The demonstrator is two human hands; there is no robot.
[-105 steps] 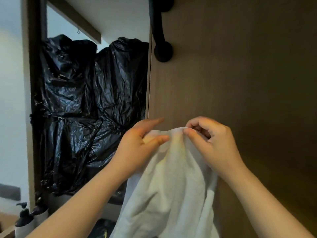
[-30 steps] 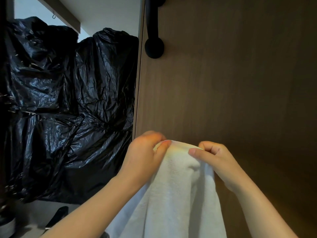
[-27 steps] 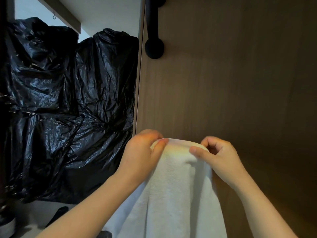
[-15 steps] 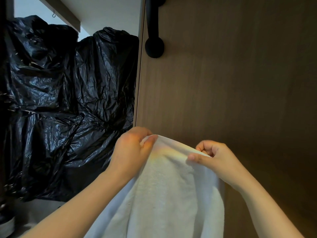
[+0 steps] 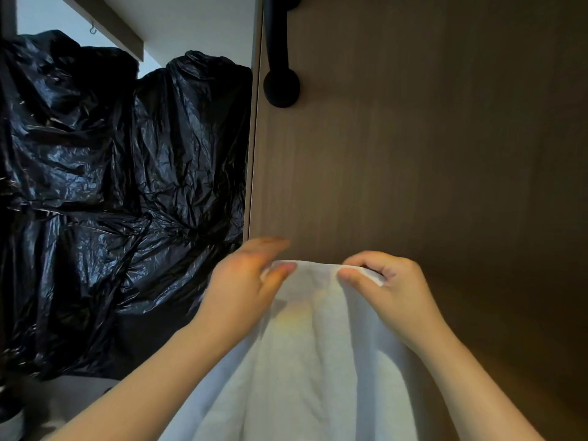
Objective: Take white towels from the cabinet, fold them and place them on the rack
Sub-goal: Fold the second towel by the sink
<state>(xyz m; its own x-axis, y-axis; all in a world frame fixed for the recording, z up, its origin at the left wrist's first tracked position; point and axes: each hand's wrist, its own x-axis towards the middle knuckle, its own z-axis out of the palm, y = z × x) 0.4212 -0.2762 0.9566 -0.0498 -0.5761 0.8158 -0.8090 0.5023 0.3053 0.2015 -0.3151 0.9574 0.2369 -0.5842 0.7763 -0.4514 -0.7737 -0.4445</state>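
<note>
A white towel [image 5: 318,361] hangs down in front of me, held up by its top edge. My right hand [image 5: 391,291] pinches that edge between thumb and fingers. My left hand [image 5: 245,291] is at the towel's left top corner, thumb against the cloth and fingers stretched out and blurred; whether it still grips is unclear. The towel's lower part runs out of the bottom of the view. No rack is in view.
A brown wooden cabinet door [image 5: 429,154] with a black handle [image 5: 280,58] fills the right side, right behind the towel. Crumpled black plastic bags [image 5: 121,192] fill the left. A pale counter [image 5: 63,399] shows at the lower left.
My hands have come closer together along the towel's top edge. My left hand's fingers have loosened and spread, where before they pinched the cloth. The right hand keeps its pinch.
</note>
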